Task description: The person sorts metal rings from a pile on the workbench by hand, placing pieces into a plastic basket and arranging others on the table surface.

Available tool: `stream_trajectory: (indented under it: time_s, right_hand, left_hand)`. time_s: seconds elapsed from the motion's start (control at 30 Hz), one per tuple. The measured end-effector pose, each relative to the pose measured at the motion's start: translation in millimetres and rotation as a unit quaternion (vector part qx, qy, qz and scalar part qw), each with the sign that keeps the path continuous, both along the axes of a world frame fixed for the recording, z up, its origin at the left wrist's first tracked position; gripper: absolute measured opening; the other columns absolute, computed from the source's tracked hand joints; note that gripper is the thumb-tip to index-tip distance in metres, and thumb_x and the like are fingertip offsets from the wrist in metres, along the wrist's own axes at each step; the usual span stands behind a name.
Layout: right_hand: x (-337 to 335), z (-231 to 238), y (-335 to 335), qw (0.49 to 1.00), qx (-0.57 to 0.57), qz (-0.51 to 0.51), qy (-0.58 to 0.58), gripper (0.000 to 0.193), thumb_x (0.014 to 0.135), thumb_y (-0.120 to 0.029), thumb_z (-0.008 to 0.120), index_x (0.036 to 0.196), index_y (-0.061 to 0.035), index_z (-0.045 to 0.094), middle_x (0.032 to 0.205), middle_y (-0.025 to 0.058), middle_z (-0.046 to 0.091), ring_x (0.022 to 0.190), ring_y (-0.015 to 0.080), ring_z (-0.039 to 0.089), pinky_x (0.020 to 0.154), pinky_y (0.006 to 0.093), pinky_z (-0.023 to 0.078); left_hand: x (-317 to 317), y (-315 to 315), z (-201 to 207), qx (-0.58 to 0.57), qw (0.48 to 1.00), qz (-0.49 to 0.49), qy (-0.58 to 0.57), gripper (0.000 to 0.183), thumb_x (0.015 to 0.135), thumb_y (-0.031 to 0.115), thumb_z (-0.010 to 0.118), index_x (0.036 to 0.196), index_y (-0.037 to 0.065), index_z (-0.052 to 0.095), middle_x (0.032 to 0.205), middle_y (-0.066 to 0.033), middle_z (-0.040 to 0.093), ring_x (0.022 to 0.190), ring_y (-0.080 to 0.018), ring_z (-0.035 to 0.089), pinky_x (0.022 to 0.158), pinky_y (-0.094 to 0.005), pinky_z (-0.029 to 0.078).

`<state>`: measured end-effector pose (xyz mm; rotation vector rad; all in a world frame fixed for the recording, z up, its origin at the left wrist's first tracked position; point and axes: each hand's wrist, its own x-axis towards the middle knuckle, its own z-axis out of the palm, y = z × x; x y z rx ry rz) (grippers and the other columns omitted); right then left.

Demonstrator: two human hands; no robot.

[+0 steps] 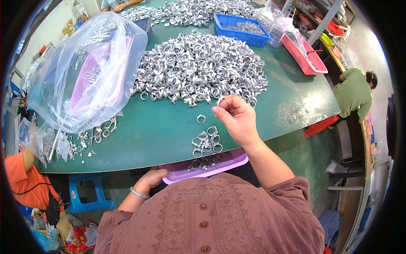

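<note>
My right hand (pixel 240 122) is over the green table (pixel 160 122), at the near edge of a big heap of silver metal rings (pixel 198 67). Its thumb and forefinger pinch one silver ring (pixel 220 100). Below that hand a small cluster of rings (pixel 206 142) lies near the table's front edge, with a single ring (pixel 201 119) just beyond it. At the table's edge, against my body, a shallow purple basket (pixel 237 161) contains several rings. My left hand (pixel 154 175) grips the basket's left end; its fingers are partly hidden.
A clear plastic bag (pixel 55 84) covers a pink tray (pixel 80 86) at left. Blue (pixel 222 28) and red (pixel 305 59) trays stand at the far right. A blue stool (pixel 91 192) is under the table. People in orange (pixel 31 182) and green (pixel 354 91) are nearby.
</note>
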<state>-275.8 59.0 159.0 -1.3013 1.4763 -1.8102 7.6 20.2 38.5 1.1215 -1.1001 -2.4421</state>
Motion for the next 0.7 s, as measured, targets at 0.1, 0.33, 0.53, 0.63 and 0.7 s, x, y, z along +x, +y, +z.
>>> stream_trajectory:
  time_s: [0.1, 0.33, 0.53, 0.63, 0.7]
  right_hand:
    - [-1, 1, 1, 0.999, 0.021, -0.026, 0.035, 0.015, 0.076, -0.001, 0.069, 0.074, -0.0015, 0.054, 0.070, -0.0006, 0.056, 0.059, 0.0035, 0.048, 0.052, 0.0202, 0.041]
    - [-1, 6, 1, 0.987, 0.028, -0.086, 0.134, 0.016, 0.074, -0.003, 0.070, 0.071, -0.0017, 0.055, 0.065, 0.0014, 0.052, 0.054, 0.0060, 0.047, 0.048, 0.0210, 0.039]
    - [-1, 8, 1, 0.976, 0.044, -0.113, 0.181, 0.016, 0.072, -0.004, 0.070, 0.070, -0.0021, 0.055, 0.067, 0.0044, 0.053, 0.051, 0.0100, 0.050, 0.047, 0.0238, 0.041]
    - [0, 10, 1, 0.967, 0.050, -0.126, 0.213, 0.016, 0.072, -0.005, 0.070, 0.070, -0.0030, 0.054, 0.067, 0.0053, 0.053, 0.049, 0.0124, 0.050, 0.046, 0.0260, 0.040]
    - [0, 10, 2, 0.954, 0.060, -0.146, 0.256, 0.017, 0.072, -0.007, 0.070, 0.069, -0.0051, 0.053, 0.067, 0.0050, 0.053, 0.048, 0.0151, 0.049, 0.046, 0.0281, 0.040]
  left_hand:
    - [-2, 1, 4, 0.002, 1.000, 0.003, 0.001, 0.053, 0.068, -0.001, 0.054, 0.120, -0.004, 0.046, 0.112, -0.0119, 0.055, 0.099, -0.0228, 0.055, 0.084, -0.0327, 0.045]
    - [-3, 1, 8, -0.004, 1.000, 0.000, 0.002, 0.051, 0.068, 0.000, 0.054, 0.118, -0.005, 0.048, 0.109, -0.0121, 0.056, 0.095, -0.0223, 0.056, 0.082, -0.0319, 0.046]
    - [-5, 1, 12, 0.003, 1.000, -0.002, -0.008, 0.049, 0.068, -0.001, 0.053, 0.117, -0.005, 0.047, 0.106, -0.0119, 0.056, 0.094, -0.0221, 0.056, 0.080, -0.0317, 0.047]
    - [-3, 2, 8, -0.001, 1.000, 0.001, -0.006, 0.050, 0.068, -0.001, 0.053, 0.117, -0.005, 0.047, 0.106, -0.0120, 0.056, 0.094, -0.0220, 0.056, 0.079, -0.0317, 0.047]
    - [-3, 2, 9, -0.002, 1.000, 0.001, -0.008, 0.050, 0.068, -0.001, 0.053, 0.117, -0.005, 0.047, 0.106, -0.0120, 0.056, 0.094, -0.0220, 0.056, 0.080, -0.0317, 0.047]
